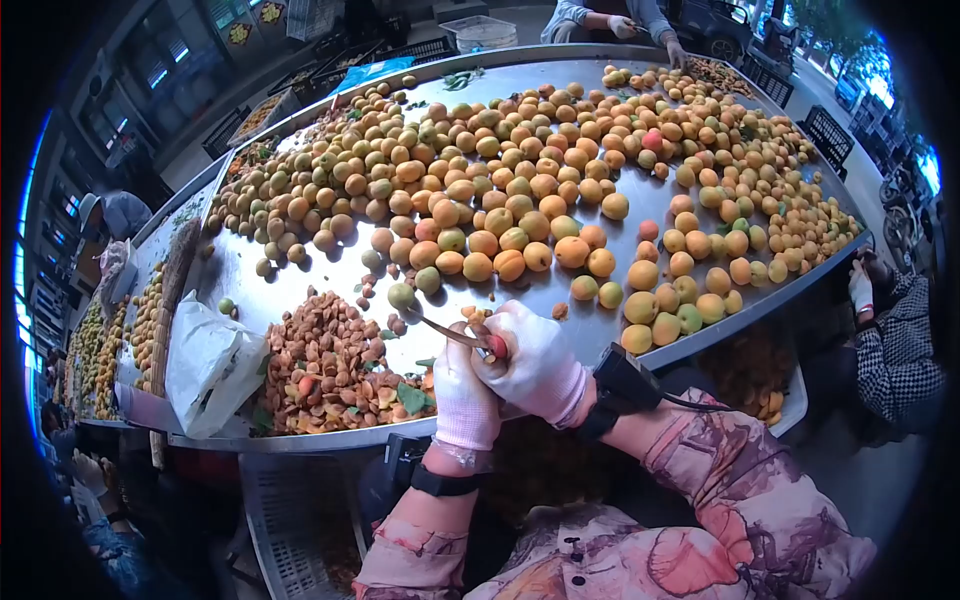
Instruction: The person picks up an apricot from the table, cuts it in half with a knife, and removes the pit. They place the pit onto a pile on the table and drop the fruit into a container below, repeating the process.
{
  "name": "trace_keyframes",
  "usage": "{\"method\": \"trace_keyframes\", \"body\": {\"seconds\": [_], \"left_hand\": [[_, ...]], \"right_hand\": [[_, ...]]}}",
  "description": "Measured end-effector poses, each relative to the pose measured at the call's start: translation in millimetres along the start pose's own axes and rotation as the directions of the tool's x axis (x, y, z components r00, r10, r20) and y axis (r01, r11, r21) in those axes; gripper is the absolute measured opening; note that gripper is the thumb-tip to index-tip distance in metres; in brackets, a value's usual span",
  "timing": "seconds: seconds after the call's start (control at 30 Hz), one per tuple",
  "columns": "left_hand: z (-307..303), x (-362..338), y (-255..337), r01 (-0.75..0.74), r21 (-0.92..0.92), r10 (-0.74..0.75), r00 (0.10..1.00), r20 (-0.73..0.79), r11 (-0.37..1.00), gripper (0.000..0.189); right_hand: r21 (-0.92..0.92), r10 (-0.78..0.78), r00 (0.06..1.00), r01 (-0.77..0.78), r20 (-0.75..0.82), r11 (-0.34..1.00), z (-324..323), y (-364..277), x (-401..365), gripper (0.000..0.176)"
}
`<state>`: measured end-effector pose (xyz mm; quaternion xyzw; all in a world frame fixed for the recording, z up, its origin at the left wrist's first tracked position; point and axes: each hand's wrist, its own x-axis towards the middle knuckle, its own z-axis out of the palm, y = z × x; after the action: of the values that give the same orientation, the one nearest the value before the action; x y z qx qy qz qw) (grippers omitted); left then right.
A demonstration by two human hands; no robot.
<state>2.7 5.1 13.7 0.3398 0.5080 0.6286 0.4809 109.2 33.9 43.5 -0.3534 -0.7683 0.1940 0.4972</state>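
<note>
My right hand [540,368], in a white glove, grips a small knife [447,332] whose thin blade points left over the table. A reddish bit [497,347] shows at the blade's base between my two hands. My left hand [465,395], also gloved, is curled just under the blade around a small fruit that is mostly hidden. Both hands hover at the near edge of the metal table [300,290]. A large spread of loose apricots [520,170] covers the table beyond them. The nearest fruit is a greenish apricot [401,295].
A heap of brown apricot pits and cut pieces [325,365] lies left of my hands, next to a white plastic bag [205,365]. Another person's gloved hands [625,25] work at the far end. A person in a checked sleeve [895,345] stands right. A white crate [290,520] sits below.
</note>
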Motion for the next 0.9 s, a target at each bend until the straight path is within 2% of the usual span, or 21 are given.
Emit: {"method": "trace_keyframes", "body": {"seconds": [0.07, 0.13, 0.23, 0.27, 0.37, 0.4, 0.5, 0.6, 0.7, 0.73, 0.83, 0.9], "left_hand": [[-9.3, -0.5, -7.9, 0.07, -0.11, -0.069, 0.998, 0.01, 0.991, 0.047], [-9.3, -1.3, 9.8, 0.303, -0.408, -0.3, 0.951, 0.074, 0.861, 0.043], [-15.5, 2.3, 20.9, 0.406, -0.444, -0.377, 0.913, 0.157, 0.799, 0.039], [-31.7, 3.6, 23.5, 0.522, -0.291, -0.47, 0.851, 0.233, 0.802, 0.044], [-21.9, -0.5, 46.5, 0.575, -0.176, -0.569, 0.818, 0.087, 0.799, 0.056], [-28.6, -0.7, 44.7, 0.593, -0.142, -0.579, 0.805, 0.13, 0.792, 0.062], [-38.5, -0.5, 40.2, 0.569, -0.204, -0.518, 0.817, 0.254, 0.796, 0.06], [-44.8, 0.5, 39.5, 0.611, -0.249, -0.526, 0.783, 0.333, 0.752, 0.056], [-40.1, 4.1, 39.9, 0.582, -0.315, -0.526, 0.813, 0.252, 0.75, 0.056], [-39.9, 5.7, 43.1, 0.581, -0.318, -0.54, 0.814, 0.213, 0.749, 0.057], [-41.3, 9.8, 51.7, 0.562, -0.303, -0.557, 0.823, 0.111, 0.77, 0.059], [-42.9, 11.4, 49.4, 0.539, -0.244, -0.539, 0.839, 0.074, 0.806, 0.06]], "right_hand": [[-0.013, -0.031, 0.999, 0.032, 0.02, 0.999, 1.6, -5.1, 0.6, 0.018], [-0.025, -0.079, 0.995, 0.08, 0.056, 0.996, 3.7, -6.8, 3.5, 0.018], [-0.031, 0.065, 0.995, -0.063, 0.071, 0.998, 8.0, -16.8, 10.1, 0.018], [-0.008, 0.181, 0.98, -0.181, 0.077, 0.983, 11.3, -18.0, 13.1, 0.021], [0.217, 0.537, 0.835, -0.55, 0.121, 0.806, 26.4, -10.0, 13.1, 0.028], [0.217, 0.573, 0.807, -0.591, 0.145, 0.777, 27.3, -9.6, 14.2, 0.035], [0.193, 0.678, 0.72, -0.693, 0.146, 0.694, 26.7, -13.1, 19.1, 0.035], [0.182, 0.768, 0.597, -0.802, 0.232, 0.569, 14.8, -26.4, 30.1, 0.033], [0.29, 0.727, 0.625, -0.779, 0.286, 0.556, 14.1, -16.8, 29.4, 0.028], [0.351, 0.659, 0.707, -0.703, 0.257, 0.618, 16.9, -8.9, 26.0, 0.025], [0.337, 0.592, 0.728, -0.685, 0.346, 0.646, 7.1, -4.1, 23.5, 0.023], [0.373, 0.55, 0.695, -0.716, 0.462, 0.59, 7.2, 2.8, 19.0, 0.034]]}}
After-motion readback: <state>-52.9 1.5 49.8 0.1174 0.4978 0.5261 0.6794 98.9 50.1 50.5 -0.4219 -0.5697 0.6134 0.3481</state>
